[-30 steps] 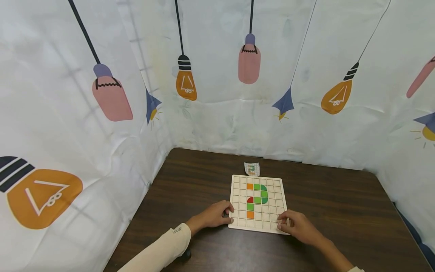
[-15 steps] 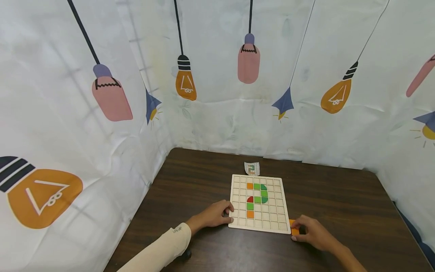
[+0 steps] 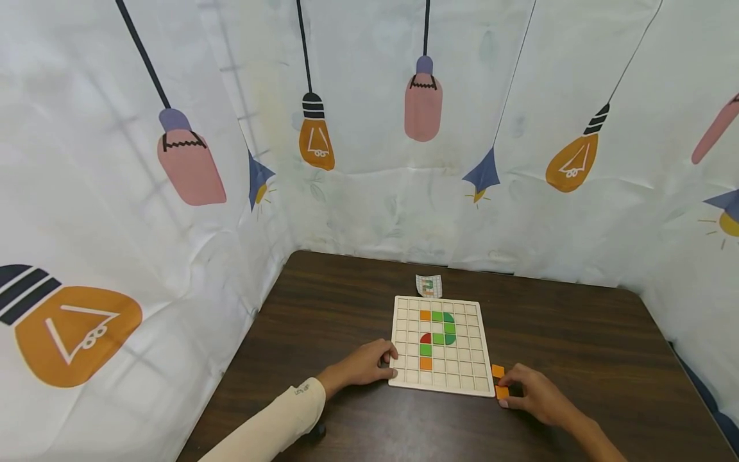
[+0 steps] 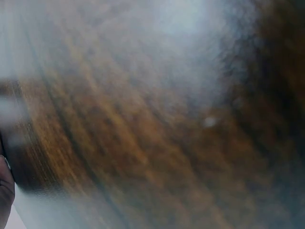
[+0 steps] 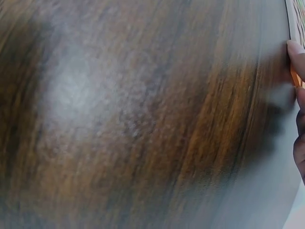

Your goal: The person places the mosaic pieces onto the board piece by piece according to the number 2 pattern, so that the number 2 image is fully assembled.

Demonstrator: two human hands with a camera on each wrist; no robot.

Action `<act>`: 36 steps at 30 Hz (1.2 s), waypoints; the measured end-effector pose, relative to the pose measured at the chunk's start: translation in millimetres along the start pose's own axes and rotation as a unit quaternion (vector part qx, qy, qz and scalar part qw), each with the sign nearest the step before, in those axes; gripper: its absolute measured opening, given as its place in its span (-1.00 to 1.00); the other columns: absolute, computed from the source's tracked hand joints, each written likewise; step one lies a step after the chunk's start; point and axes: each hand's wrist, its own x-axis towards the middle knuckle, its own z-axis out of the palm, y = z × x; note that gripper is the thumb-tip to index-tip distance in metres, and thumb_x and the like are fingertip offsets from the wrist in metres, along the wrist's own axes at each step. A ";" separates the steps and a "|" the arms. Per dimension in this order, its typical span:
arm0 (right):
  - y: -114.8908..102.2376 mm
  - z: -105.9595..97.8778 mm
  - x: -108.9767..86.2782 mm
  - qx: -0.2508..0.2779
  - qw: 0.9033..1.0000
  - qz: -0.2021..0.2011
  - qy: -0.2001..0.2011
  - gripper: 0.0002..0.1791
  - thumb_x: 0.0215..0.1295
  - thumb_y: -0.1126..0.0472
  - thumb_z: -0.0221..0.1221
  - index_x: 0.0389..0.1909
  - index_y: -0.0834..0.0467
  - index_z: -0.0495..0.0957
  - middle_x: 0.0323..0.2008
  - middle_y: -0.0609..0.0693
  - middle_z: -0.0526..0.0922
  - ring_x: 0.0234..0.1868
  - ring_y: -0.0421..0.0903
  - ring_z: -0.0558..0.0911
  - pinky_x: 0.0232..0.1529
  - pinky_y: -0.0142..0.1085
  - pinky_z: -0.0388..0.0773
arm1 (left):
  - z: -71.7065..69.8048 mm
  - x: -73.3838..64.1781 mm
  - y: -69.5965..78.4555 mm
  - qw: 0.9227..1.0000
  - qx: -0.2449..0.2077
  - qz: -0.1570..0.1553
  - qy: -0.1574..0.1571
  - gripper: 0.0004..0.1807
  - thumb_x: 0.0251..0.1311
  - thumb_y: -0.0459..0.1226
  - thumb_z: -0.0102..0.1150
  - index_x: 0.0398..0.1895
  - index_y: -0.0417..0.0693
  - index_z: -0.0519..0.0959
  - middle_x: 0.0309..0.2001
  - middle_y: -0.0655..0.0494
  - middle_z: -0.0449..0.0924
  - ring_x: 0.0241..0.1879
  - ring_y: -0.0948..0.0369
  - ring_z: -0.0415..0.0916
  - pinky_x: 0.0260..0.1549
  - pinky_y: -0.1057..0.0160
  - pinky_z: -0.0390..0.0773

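A pale wooden grid board [image 3: 470, 366] lies on the table, with orange, green and red tiles forming a 2-like shape on it. My left hand [image 3: 362, 364] holds the board's left edge, thumb and fingers at its near corner. At the board's right edge my right hand [image 3: 534, 396] pinches an orange square tile [image 3: 501, 392] between thumb and fingers. Another orange square tile [image 3: 498, 371] lies just beyond it. In the right wrist view, fingertips [image 5: 296, 50] and a sliver of orange show at the right border. Only a thumb [image 4: 5, 186] shows in the left wrist view.
A small printed card [image 3: 429, 286] with a coloured grid pattern lies behind the board. The brown wood table [image 3: 577, 333] is bordered by a white curtain [image 3: 369, 218] printed with lamps. A small black object [image 3: 317, 431] sits beside the left sleeve.
My right hand has moved right, off the board's near right corner, to the orange tiles beside it. The two tiles now show apart, one drawn toward me. The left hand stays put.
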 end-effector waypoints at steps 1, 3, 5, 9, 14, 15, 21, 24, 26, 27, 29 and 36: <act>0.5 -0.3 -0.1 0.001 1.000 0.002 -0.003 -0.64 0.11 -0.05 0.44 -0.12 -0.01 0.66 -0.19 -0.16 0.57 -0.40 -0.35 0.39 -0.45 -0.43 0.35 | -0.1 0.0 0.2 1.000 0.001 0.000 0.000 -0.73 0.22 -0.10 0.34 -0.09 0.09 0.53 -0.28 0.22 0.41 -0.37 0.40 0.32 -0.30 0.43 0.37; 1.3 -0.8 -0.5 0.005 1.000 0.006 -0.009 -0.58 0.12 -0.06 0.43 -0.06 0.05 0.67 -0.18 -0.15 0.57 -0.40 -0.36 0.37 -0.45 -0.43 0.34 | -0.3 0.0 0.9 1.000 0.001 -0.001 -0.001 -0.73 0.22 -0.10 0.34 -0.09 0.09 0.53 -0.28 0.22 0.41 -0.36 0.40 0.32 -0.30 0.43 0.37; 2.2 -1.4 -0.7 0.002 1.000 -0.001 -0.010 -0.50 0.12 -0.07 0.43 0.01 0.13 0.68 -0.18 -0.15 0.53 -0.38 -0.36 0.36 -0.43 -0.44 0.33 | -0.5 0.1 1.5 1.000 -0.001 0.003 0.000 -0.72 0.21 -0.11 0.35 -0.09 0.07 0.53 -0.28 0.21 0.41 -0.36 0.39 0.32 -0.29 0.42 0.38; 5.4 -1.9 -2.9 0.004 1.000 -0.023 0.000 -0.47 0.10 -0.05 0.43 0.01 0.21 0.70 -0.22 -0.19 0.44 -0.33 -0.34 0.35 -0.40 -0.44 0.31 | 0.0 0.2 2.1 1.000 0.002 0.009 0.001 -0.72 0.21 -0.11 0.34 -0.09 0.05 0.53 -0.28 0.19 0.42 -0.35 0.38 0.34 -0.28 0.42 0.38; 9.6 -0.4 -5.1 0.015 0.999 -0.038 0.016 -0.56 0.12 -0.05 0.41 -0.08 0.17 0.75 -0.23 -0.25 0.38 -0.32 -0.35 0.35 -0.41 -0.43 0.30 | 0.0 0.6 2.0 1.000 0.001 0.006 0.001 -0.72 0.22 -0.12 0.35 -0.10 0.04 0.53 -0.27 0.18 0.42 -0.34 0.35 0.35 -0.27 0.41 0.38; 10.1 0.2 -5.2 0.014 0.999 -0.041 0.020 -0.56 0.13 -0.04 0.41 -0.07 0.16 0.75 -0.23 -0.25 0.39 -0.32 -0.35 0.35 -0.41 -0.44 0.30 | -0.3 0.6 2.2 1.000 0.000 0.004 0.001 -0.72 0.22 -0.12 0.35 -0.10 0.04 0.53 -0.28 0.18 0.42 -0.34 0.35 0.35 -0.27 0.41 0.38; 10.5 2.5 -3.9 -0.002 0.997 -0.067 0.036 -0.68 0.16 0.05 0.41 -0.09 0.08 0.72 -0.16 -0.21 0.46 -0.31 -0.37 0.38 -0.39 -0.46 0.35 | -2.1 0.2 3.9 1.000 0.002 -0.001 0.001 -0.72 0.21 -0.12 0.35 -0.09 0.03 0.53 -0.27 0.17 0.42 -0.33 0.34 0.37 -0.27 0.41 0.38; 9.7 3.4 -3.4 -0.008 0.997 -0.067 0.032 -0.72 0.19 0.08 0.40 -0.09 0.01 0.67 -0.13 -0.17 0.48 -0.34 -0.39 0.38 -0.39 -0.46 0.35 | -2.5 0.2 4.0 1.000 0.004 -0.003 0.001 -0.72 0.22 -0.12 0.35 -0.09 0.03 0.53 -0.27 0.17 0.43 -0.33 0.33 0.37 -0.28 0.41 0.38; 8.8 4.3 -3.7 -0.009 0.997 -0.069 0.028 -0.73 0.21 0.09 0.38 -0.08 0.00 0.64 -0.12 -0.15 0.47 -0.37 -0.42 0.36 -0.41 -0.47 0.35 | -2.6 0.3 4.1 1.000 0.002 -0.003 0.001 -0.72 0.21 -0.12 0.35 -0.09 0.03 0.53 -0.27 0.15 0.43 -0.34 0.32 0.37 -0.29 0.41 0.38; 8.4 4.6 -3.8 -0.010 0.997 -0.071 0.027 -0.73 0.23 0.09 0.37 -0.07 0.00 0.63 -0.12 -0.14 0.47 -0.39 -0.43 0.35 -0.42 -0.47 0.35 | -2.3 0.4 3.8 1.000 0.002 -0.003 0.000 -0.72 0.21 -0.12 0.35 -0.10 0.02 0.53 -0.26 0.15 0.44 -0.34 0.32 0.37 -0.29 0.41 0.37; 7.0 5.1 -4.2 -0.014 0.997 -0.071 0.027 -0.73 0.25 0.09 0.35 -0.06 0.01 0.61 -0.12 -0.13 0.47 -0.40 -0.44 0.33 -0.43 -0.47 0.34 | -2.1 0.4 3.8 1.000 -0.001 -0.004 -0.001 -0.72 0.21 -0.13 0.36 -0.10 0.02 0.53 -0.26 0.13 0.44 -0.34 0.31 0.38 -0.28 0.40 0.37; -0.6 2.8 -1.8 -0.008 0.998 -0.043 0.036 -0.72 0.31 0.12 0.31 -0.01 0.05 0.55 -0.08 -0.07 0.54 -0.44 -0.44 0.34 -0.47 -0.46 0.37 | -2.1 -0.8 4.0 1.000 0.001 0.000 -0.006 -0.71 0.23 -0.12 0.34 -0.08 0.01 0.53 -0.25 0.10 0.45 -0.32 0.27 0.41 -0.29 0.41 0.37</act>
